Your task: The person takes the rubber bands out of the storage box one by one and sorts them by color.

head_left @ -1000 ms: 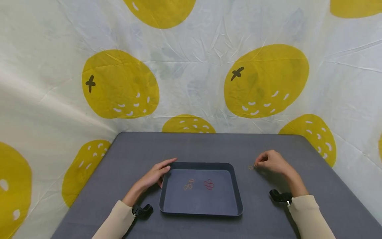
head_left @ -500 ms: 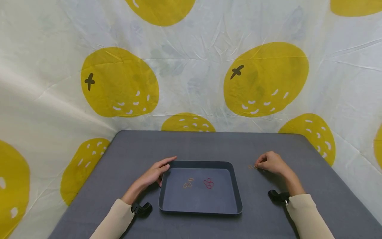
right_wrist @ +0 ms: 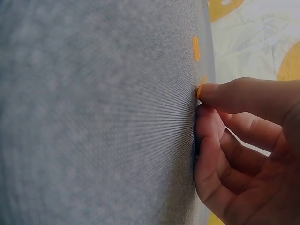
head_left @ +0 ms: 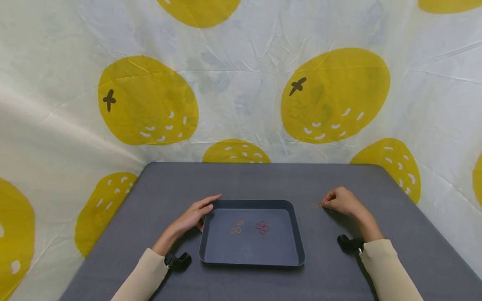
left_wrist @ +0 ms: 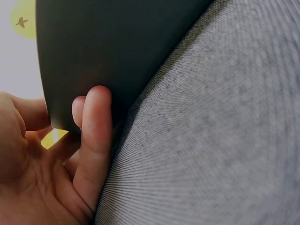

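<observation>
My left hand (head_left: 191,218) holds the dark grey tray (head_left: 253,264) at its far left corner, thumb over the rim. In the left wrist view, its fingers (left_wrist: 97,122) lie against the tray's outer wall (left_wrist: 108,47). To the right of the tray, my right hand (head_left: 343,203) is down at the table, thumb and fingertips pinching at a small orange rubber band (right_wrist: 201,88). Another orange rubber band (head_left: 314,206) lies just left of those fingertips. Inside the tray are a few orange rubber bands (head_left: 238,230) left of centre and a cluster of red rubber bands (head_left: 262,227) right of them.
A grey cloth-covered table (head_left: 241,179) carries everything. Behind and beside it hangs a white curtain (head_left: 241,100) printed with yellow fruit. Black wrist devices (head_left: 178,261) sit on both forearms, beside the beige sleeves.
The head view has shifted slightly, so the whole scene sits a little higher. My right fingers have closed in on the orange rubber band; the left hand stays at the tray corner.
</observation>
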{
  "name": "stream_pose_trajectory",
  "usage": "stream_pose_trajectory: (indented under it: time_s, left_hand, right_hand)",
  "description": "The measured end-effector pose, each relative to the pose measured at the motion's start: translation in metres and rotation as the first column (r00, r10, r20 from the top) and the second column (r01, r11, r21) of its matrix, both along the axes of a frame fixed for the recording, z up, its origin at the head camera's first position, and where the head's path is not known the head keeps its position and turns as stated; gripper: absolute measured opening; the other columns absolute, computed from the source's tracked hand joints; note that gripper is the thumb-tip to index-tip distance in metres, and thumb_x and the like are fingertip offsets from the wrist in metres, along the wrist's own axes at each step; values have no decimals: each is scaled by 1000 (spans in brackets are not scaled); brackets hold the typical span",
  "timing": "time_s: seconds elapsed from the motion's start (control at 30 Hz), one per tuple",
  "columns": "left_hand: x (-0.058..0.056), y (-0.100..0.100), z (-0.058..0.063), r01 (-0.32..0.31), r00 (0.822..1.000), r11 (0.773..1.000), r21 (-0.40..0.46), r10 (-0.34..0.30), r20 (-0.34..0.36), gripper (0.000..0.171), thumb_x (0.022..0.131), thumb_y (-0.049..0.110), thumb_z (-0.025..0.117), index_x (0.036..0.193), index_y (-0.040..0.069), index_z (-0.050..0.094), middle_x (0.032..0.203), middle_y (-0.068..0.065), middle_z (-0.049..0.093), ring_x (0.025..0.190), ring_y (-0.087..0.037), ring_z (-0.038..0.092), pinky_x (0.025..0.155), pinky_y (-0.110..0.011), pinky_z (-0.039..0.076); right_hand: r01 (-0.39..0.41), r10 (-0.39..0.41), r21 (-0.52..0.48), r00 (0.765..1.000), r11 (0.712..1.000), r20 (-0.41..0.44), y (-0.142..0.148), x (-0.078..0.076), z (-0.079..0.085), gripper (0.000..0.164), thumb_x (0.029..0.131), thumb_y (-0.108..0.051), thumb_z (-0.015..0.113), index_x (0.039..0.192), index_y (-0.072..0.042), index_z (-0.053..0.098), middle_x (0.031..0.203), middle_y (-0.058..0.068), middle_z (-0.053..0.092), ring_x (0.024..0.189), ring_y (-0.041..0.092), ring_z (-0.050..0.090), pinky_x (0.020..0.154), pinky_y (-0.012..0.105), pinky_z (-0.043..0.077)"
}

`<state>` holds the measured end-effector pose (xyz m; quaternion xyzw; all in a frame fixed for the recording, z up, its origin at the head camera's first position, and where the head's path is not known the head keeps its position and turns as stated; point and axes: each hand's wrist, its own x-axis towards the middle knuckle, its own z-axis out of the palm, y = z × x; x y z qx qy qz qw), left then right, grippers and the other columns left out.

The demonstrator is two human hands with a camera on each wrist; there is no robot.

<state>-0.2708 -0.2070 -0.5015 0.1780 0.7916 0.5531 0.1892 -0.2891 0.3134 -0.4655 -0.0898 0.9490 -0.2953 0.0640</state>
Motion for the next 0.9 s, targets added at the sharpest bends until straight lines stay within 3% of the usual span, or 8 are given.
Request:
stream_pose_trajectory:
  time_s: [0.67, 0.9]
  left_hand:
    - [-2, -1, 1, -8, 1000, 1000, -15, 8, -8, 48, 114, 26, 41, 161, 25, 39, 147, -26, 51, 56, -17, 57, 50, -36, 57]
    - [0, 0, 3, -1, 1000, 1000, -11, 1, -20, 48, 114, 26, 40, 162, 27, 39, 158, -21, 41, 60, -17, 58, 51, -38, 58]
  right_hand:
    - [-13, 15, -59, 999, 998, 33, 1, 0, 5, 16, 93, -10, 71, 94, 3, 80, 83, 7, 75, 70, 11, 60, 60, 24, 51]
    - [-17, 20, -84, 999, 996, 40, 5, 0, 5, 18, 95, -11, 70, 99, 4, 80, 90, 11, 77, 75, 13, 63, 62, 25, 55]
